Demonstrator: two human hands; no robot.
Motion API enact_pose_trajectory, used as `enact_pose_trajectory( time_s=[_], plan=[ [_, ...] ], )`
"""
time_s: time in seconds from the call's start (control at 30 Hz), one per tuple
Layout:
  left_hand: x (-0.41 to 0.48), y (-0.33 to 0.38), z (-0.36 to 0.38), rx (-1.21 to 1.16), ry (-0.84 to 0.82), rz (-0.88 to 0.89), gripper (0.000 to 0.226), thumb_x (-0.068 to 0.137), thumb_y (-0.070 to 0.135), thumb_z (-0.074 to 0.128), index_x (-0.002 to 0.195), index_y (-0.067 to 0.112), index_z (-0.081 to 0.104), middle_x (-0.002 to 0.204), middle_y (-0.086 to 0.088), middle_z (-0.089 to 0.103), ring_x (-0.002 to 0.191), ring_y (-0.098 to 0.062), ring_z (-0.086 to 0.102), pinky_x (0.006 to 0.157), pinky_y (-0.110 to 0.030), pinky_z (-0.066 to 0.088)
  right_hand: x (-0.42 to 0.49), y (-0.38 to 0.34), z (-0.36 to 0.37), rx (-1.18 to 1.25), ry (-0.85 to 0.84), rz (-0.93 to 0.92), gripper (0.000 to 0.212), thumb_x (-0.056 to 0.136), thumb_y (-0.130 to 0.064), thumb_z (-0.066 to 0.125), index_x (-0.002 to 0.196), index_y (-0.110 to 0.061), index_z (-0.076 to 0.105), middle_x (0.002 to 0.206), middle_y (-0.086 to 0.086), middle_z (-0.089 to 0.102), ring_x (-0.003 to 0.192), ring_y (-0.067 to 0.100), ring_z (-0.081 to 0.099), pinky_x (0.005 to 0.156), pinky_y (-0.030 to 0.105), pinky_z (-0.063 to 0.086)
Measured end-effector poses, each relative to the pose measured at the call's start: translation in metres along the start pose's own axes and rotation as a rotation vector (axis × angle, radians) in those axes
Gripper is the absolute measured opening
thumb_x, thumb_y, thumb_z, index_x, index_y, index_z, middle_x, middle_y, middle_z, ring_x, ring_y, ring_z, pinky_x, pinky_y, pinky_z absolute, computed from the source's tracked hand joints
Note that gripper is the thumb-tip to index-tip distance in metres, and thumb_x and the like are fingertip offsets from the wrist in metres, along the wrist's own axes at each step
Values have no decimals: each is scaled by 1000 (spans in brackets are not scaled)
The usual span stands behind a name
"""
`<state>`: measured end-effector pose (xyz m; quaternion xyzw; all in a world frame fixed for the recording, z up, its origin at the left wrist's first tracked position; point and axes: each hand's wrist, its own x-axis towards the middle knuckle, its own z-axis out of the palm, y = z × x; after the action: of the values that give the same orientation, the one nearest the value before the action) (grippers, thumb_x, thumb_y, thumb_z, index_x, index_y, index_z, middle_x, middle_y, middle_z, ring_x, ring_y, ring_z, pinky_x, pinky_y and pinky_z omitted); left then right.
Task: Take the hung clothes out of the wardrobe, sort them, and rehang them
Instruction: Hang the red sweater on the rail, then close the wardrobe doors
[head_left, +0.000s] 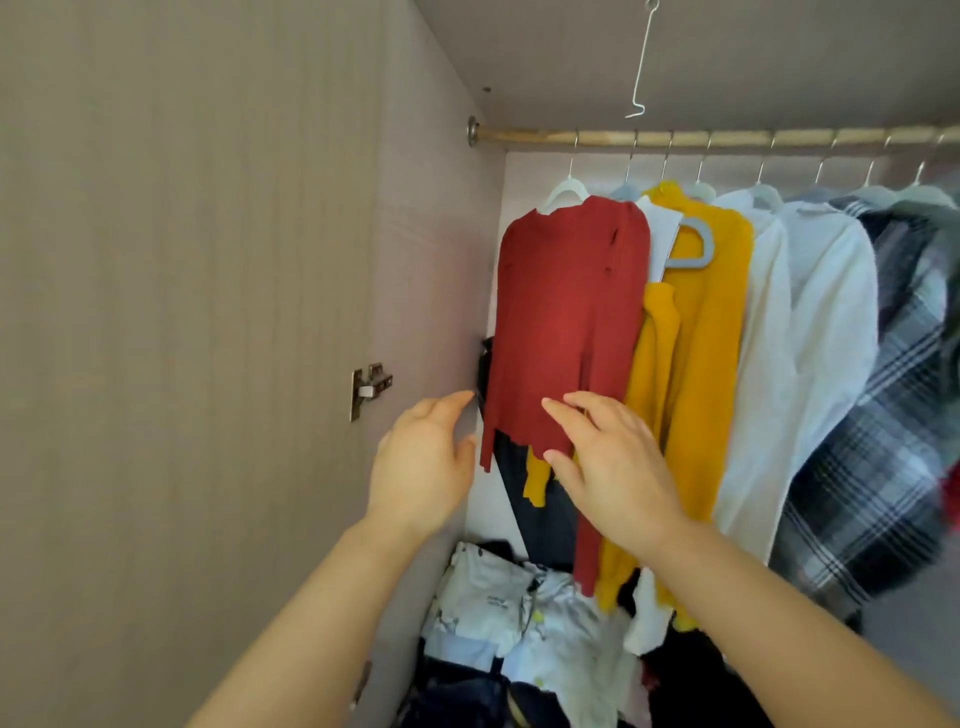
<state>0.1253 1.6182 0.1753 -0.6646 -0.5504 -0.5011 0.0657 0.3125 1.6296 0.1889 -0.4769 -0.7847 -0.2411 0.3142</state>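
- The red ribbed knit top (566, 322) hangs on a white plastic hanger (563, 192) at the 9 o'clock end of the wooden rail (727, 137).
- The right hand (613, 462), fingers straight and empty, lies over the hem at 6 o'clock; contact cannot be told.
- The left hand (421, 467), equally open, hovers just beside the sleeve at 7 o'clock.
- Lifting the hanger's hook at 12 o'clock, rather than tugging the hem, would likely spare the knit.
- At 3 o'clock the mustard-yellow knit sweater (711, 338) crowds close and may snag.
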Motion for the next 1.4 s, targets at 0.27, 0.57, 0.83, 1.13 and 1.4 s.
enact_pose_trajectory(
  time_s=[0.27,0.57,0.83,1.13,1.4],
  plan=[
    [-50,53,-114,86,158,121,45,86,15,58,130,15,50,121,-8,58,113,-28,52,94,-38,42,-34,-60,-87,40,70,-20,49,87,-26,62,133,-19,49,130,5,52,122,24,46,104,36,33],
    [-89,64,-227,158,498,347,38,81,13,58,119,8,59,118,-11,58,109,-26,51,93,-38,41,-34,-147,-160,79,265,-80,50,84,-24,64,132,-17,50,127,6,54,119,25,48,99,32,29],
    [-88,-10,-294,16,526,102,58,93,36,43,143,13,28,150,-10,25,140,-26,21,112,-43,21,-14,-243,-176,149,463,-186,49,86,-22,61,133,-16,49,131,7,51,123,21,42,103,34,29],
    [-85,-53,-279,-166,111,207,57,86,63,21,133,44,-4,147,24,-1,133,13,-2,105,-5,-3,13,-296,-194,7,424,-184,49,88,-25,59,135,-19,46,136,6,48,128,22,40,106,36,26],
    [-89,-19,-252,-211,28,455,49,94,39,24,139,32,8,148,11,3,141,-9,11,116,-26,10,23,-300,-218,-168,417,-224,43,86,-19,62,128,-11,54,132,15,52,123,34,47,103,50,35]
  ],
)
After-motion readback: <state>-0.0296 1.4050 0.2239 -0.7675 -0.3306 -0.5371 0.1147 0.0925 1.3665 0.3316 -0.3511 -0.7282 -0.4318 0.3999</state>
